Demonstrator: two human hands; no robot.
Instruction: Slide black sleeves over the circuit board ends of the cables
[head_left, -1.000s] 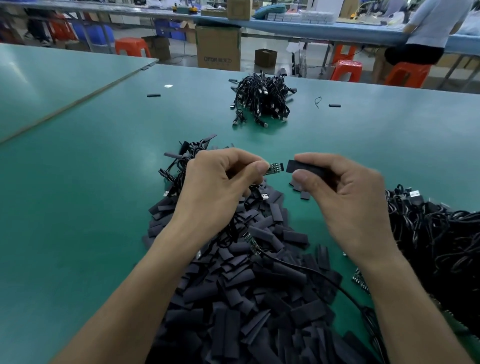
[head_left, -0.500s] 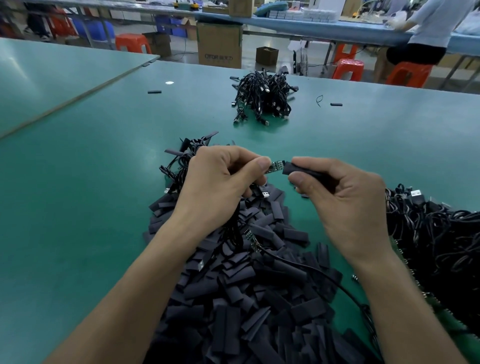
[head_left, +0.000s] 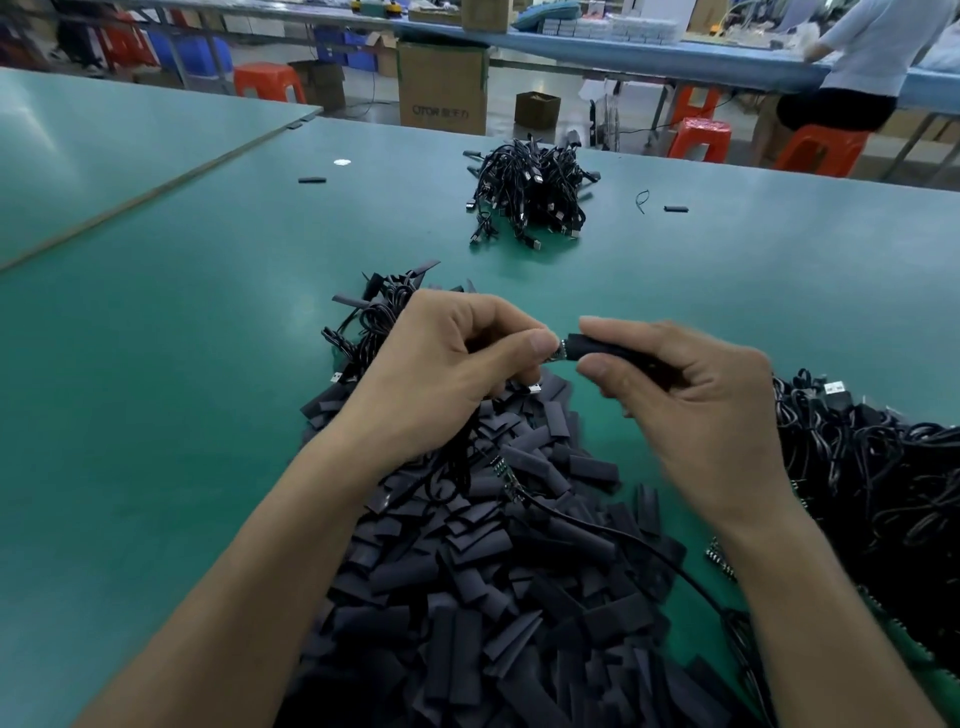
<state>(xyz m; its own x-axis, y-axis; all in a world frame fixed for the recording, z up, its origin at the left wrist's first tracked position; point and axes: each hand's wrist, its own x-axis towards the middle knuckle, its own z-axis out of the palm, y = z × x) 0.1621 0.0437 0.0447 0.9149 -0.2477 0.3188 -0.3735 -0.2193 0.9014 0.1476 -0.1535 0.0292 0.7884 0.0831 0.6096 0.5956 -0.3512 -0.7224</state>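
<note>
The right hand (head_left: 691, 395) is pinching a short black tubular sleeve (head_left: 597, 347) between thumb and forefinger and pushing it over the small circuit board end (head_left: 559, 354) of a cable, which the left hand (head_left: 441, 374) is gripping with thumb and curled fingers. 1 second ago a gap was separating the 2 parts; now only a sliver of board is showing at the sleeve's mouth. This sleeve is probably nearing full cover, above the heap of loose black sleeves (head_left: 493, 597).
</note>
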